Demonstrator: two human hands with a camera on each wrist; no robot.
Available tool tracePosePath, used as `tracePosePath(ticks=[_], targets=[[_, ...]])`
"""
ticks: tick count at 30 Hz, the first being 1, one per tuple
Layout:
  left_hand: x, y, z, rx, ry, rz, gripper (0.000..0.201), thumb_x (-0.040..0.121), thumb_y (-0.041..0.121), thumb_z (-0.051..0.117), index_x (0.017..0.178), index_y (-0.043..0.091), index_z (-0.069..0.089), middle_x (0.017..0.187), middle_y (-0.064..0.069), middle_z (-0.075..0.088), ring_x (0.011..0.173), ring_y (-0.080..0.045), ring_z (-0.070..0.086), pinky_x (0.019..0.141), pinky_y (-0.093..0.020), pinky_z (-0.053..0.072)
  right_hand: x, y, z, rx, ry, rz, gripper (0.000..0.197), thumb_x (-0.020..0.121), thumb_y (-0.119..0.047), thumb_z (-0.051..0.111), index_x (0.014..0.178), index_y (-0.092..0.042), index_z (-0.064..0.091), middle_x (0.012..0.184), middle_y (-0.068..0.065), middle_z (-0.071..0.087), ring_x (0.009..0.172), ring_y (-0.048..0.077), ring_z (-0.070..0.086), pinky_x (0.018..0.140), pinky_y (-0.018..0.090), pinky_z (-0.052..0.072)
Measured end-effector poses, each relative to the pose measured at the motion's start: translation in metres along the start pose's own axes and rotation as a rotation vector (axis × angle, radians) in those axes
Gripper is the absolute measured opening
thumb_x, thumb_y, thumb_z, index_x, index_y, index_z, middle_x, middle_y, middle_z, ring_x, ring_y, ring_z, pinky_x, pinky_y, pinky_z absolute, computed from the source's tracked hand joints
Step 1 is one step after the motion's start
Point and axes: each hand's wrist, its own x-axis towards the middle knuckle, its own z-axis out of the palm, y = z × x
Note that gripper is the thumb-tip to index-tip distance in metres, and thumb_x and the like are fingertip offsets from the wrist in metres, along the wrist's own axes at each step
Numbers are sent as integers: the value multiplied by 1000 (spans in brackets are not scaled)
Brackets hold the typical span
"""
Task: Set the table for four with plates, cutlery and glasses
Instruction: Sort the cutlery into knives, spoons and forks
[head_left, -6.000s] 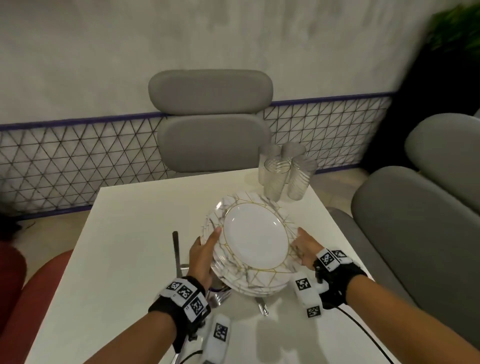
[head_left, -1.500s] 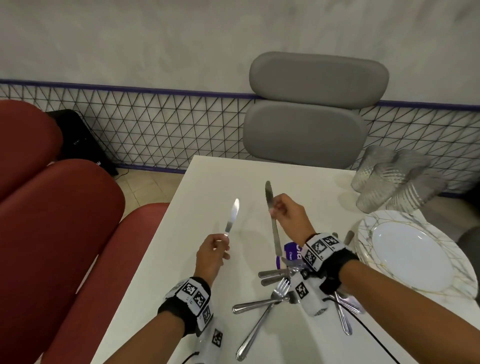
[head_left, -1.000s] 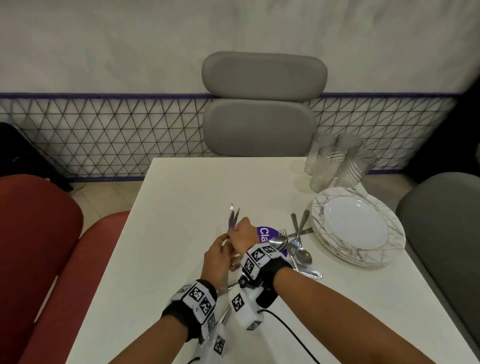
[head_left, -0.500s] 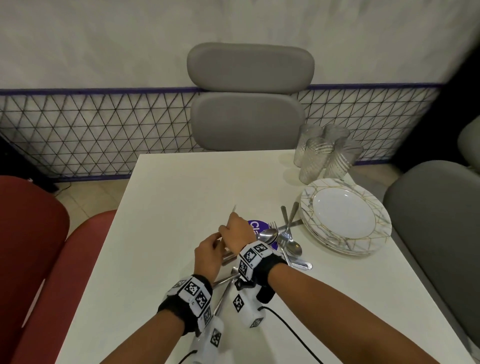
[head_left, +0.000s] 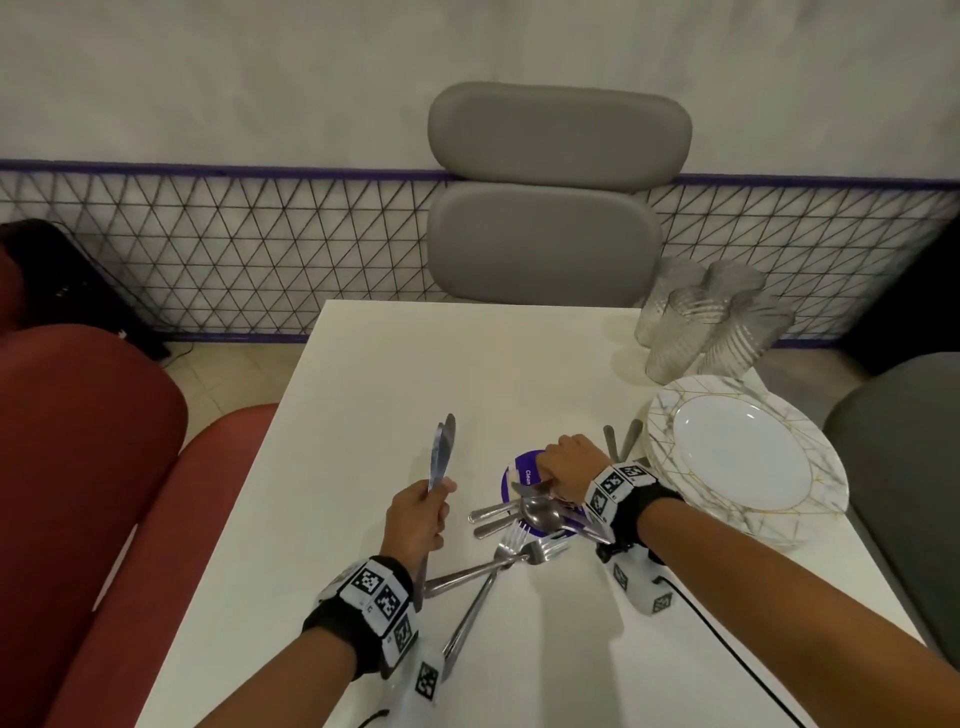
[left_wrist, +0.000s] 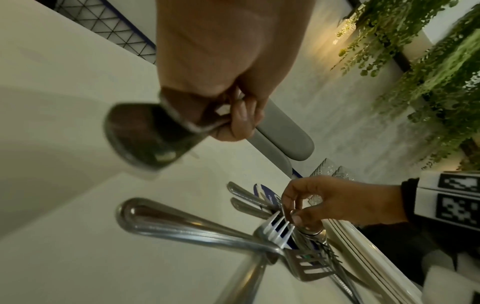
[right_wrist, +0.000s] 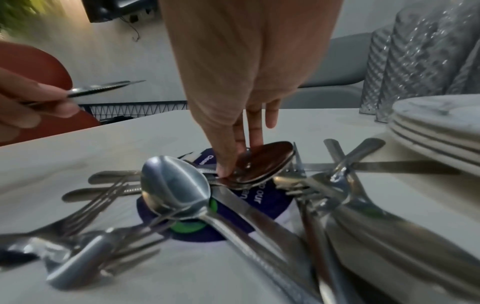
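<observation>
My left hand grips two table knives by the handles, blades pointing up and away over the white table. In the left wrist view my left hand's fingers curl round the knife handles. My right hand reaches down into the cutlery pile of forks, spoons and knives. There its fingertips pinch a knife lying beside a spoon bowl. A stack of marbled plates sits at the right edge, with a cluster of ribbed glasses behind it.
A round purple sticker lies under the pile. A grey chair stands at the far end and another grey chair at the right. Red seats line the left side. Two forks lie crossed near my left wrist.
Half a second ago my hands met and the right passed a knife to the left. The right hand has since moved right into the pile. The plate stack was earlier set down at the right.
</observation>
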Motion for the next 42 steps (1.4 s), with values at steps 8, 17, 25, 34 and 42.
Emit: tracePosePath(ticks=[8, 17, 25, 34, 42], targets=[[-1, -4, -7, -9, -13, 11, 23, 96, 23, 48, 94, 6, 63, 60, -1, 51, 42, -7, 40, 38, -16, 31, 8, -4, -4, 69, -103, 27, 28, 91, -26, 44, 109, -9, 57, 117, 10, 56, 112, 26, 48, 97, 36, 38], [3, -8, -12, 23, -44, 9, 24, 96, 26, 48, 93, 9, 65, 61, 0, 52, 44, -8, 41, 40, -18, 32, 13, 1, -8, 257, -138, 56, 14, 84, -11, 58, 93, -13, 49, 114, 10, 55, 104, 27, 55, 85, 31, 44], [2, -6, -8, 4, -71, 14, 23, 96, 26, 49, 94, 10, 65, 61, 0, 54, 44, -7, 42, 40, -18, 33, 20, -8, -8, 127, -183, 24, 14, 91, -13, 46, 76, -12, 46, 90, 7, 52, 80, 20, 48, 71, 27, 39], [4, -9, -7, -17, -80, 4, 23, 96, 27, 49, 90, 12, 65, 59, 1, 54, 42, -8, 41, 39, -19, 31, 12, -5, -8, 117, -224, -60, 12, 84, -13, 58, 78, -16, 48, 85, -1, 49, 85, 19, 49, 85, 31, 44], [2, -9, -4, -26, -99, -4, 23, 96, 27, 49, 92, 10, 66, 58, 1, 54, 43, -8, 41, 40, -19, 32, 19, -5, -13, 264, -227, -37, 40, 88, -11, 49, 57, -31, 32, 64, -11, 37, 60, 7, 38, 59, 14, 30]])
